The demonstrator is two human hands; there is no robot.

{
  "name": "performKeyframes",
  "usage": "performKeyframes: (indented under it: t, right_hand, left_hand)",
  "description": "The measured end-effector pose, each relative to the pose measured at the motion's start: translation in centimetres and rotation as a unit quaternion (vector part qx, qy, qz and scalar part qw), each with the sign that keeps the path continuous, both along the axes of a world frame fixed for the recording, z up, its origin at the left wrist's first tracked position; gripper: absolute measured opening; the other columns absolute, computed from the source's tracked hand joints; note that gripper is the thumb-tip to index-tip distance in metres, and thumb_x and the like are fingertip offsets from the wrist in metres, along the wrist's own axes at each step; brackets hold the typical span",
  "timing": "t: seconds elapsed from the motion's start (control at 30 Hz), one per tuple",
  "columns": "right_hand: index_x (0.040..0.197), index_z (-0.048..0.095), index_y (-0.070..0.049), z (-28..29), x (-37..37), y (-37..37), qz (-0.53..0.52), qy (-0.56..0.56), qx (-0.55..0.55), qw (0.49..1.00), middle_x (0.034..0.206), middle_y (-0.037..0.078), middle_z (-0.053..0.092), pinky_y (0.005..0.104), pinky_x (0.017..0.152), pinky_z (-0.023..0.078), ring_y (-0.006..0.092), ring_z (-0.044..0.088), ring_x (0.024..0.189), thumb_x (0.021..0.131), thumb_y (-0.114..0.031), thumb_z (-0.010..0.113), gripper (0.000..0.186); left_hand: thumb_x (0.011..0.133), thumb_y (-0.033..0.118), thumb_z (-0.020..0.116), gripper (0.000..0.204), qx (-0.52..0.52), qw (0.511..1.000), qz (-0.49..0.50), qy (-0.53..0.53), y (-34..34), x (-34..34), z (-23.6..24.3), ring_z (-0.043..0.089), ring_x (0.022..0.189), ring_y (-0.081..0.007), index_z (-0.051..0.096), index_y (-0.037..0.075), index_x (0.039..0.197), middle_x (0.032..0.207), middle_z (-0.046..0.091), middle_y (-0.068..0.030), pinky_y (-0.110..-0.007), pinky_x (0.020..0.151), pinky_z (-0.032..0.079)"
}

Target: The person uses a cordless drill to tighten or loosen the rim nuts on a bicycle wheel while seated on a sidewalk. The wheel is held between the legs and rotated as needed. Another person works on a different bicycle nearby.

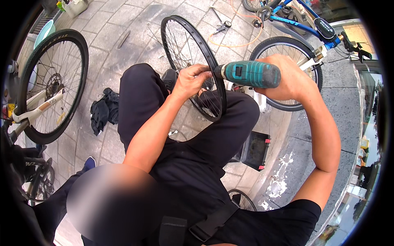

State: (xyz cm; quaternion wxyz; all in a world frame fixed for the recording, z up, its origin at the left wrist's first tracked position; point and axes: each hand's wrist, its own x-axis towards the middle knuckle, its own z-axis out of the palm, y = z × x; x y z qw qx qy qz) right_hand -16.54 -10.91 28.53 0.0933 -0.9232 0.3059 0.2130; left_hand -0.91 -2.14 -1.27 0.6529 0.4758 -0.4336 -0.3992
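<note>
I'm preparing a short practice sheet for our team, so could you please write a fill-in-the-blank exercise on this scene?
1. The teal and black drill is held in the person's ____ hand.
2. The left hand is at a wheel whose rim carries no ____, unlike the mounted wheel at the far left.
3. The bicycle frame at the upper right is ____.
4. A black cloth lies to the ____ of the person's legs.

Missing words: right; tyre; blue; left.

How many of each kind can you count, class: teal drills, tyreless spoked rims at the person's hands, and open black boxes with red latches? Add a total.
Teal drill: 1, in the right hand
Tyreless spoked rim: 1, at the left hand
Open black box: 1
Total: 3
</note>
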Motion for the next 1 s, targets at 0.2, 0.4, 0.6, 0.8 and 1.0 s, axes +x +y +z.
performKeyframes:
  t: [0.2,0.4,0.6,0.8,1.0]
  right_hand:
    - [0.091,0.072,-0.005,-0.3,-0.9,0.0,-0.022,-0.031,0.018,0.999,0.086,0.02,0.073,0.0471,0.079,0.057,0.0443,0.069,0.087,0.068,-0.014,0.083,0.028]
    - [0.091,0.072,-0.003,-0.4,-0.9,0.2,-0.036,-0.026,0.015,0.999,0.086,0.02,0.073,0.0469,0.079,0.057,0.0443,0.069,0.086,0.067,-0.014,0.084,0.029]
    - [0.093,0.073,-0.004,-0.5,-1.0,0.3,-0.032,-0.028,0.014,0.999,0.087,0.02,0.073,0.0468,0.079,0.057,0.043,0.07,0.087,0.069,-0.015,0.084,0.029]
    - [0.092,0.074,-0.008,0.0,-1.5,0.3,-0.016,0.001,0.013,1.0,0.084,0.017,0.074,0.0479,0.078,0.057,0.0409,0.072,0.087,0.071,-0.022,0.082,0.026]
    - [0.089,0.075,-0.01,0.1,-1.2,-0.2,-0.02,0.017,0.009,1.0,0.084,0.016,0.076,0.0468,0.075,0.057,0.0376,0.074,0.085,0.072,-0.026,0.075,0.023]
  left_hand:
    - [0.094,0.006,0.078,0.015,0.007,1.0,0.005,-0.004,0.1,-0.5,0.2,0.069,0.09,-0.0112,0.076,-0.004,0.105,0.098,0.076,-0.0069,-0.027,0.081,0.054]
    - [0.096,0.01,0.076,0.017,0.022,1.0,0.005,0.019,0.0,-0.8,-0.3,0.066,0.074,-0.0075,0.078,0.0,0.109,0.086,0.073,-0.003,-0.025,0.058,0.051]
    - [0.096,0.008,0.077,0.016,0.045,0.999,-0.003,0.028,0.2,-0.5,0.0,0.069,0.087,-0.0106,0.075,-0.004,0.107,0.095,0.076,-0.0063,-0.026,0.079,0.054]
    - [0.094,0.004,0.075,0.014,0.0,0.999,0.021,-0.03,-0.3,-1.2,-1.0,0.069,0.089,-0.013,0.075,-0.005,0.104,0.095,0.076,-0.0085,-0.028,0.081,0.054]
    - [0.094,0.005,0.076,0.014,0.026,0.999,0.039,-0.021,-0.9,-1.1,-2.0,0.061,0.08,-0.0077,0.076,-0.004,0.105,0.087,0.071,0.0001,-0.026,0.072,0.05]
